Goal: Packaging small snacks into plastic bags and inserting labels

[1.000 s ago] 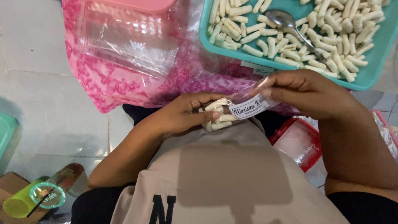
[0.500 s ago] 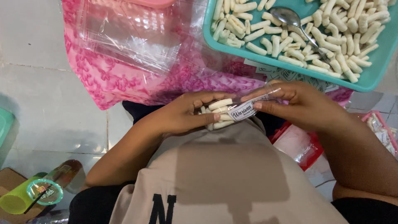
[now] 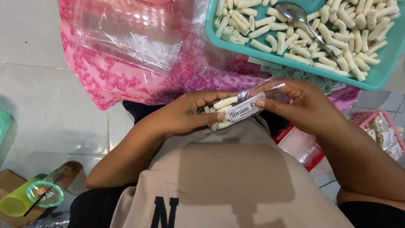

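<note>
A small clear plastic bag with a white label holds several pale stick-shaped crackers. My left hand grips its filled lower end, fingers wrapped around the crackers. My right hand pinches the bag's open top end between thumb and fingers. Both hands hold the bag over my lap, just in front of my beige shirt. Above them stands a teal tray full of the same crackers, with a metal spoon lying in it.
A pink patterned cloth carries a stack of empty clear bags. Sheets of labels peek from under the tray. A red container and a pink basket of filled bags sit right. A green cup lies lower left.
My right hand slid left along the bag's top toward my left hand, and the bag tilted slightly. The view shifted down a little, showing more of the pink basket.
</note>
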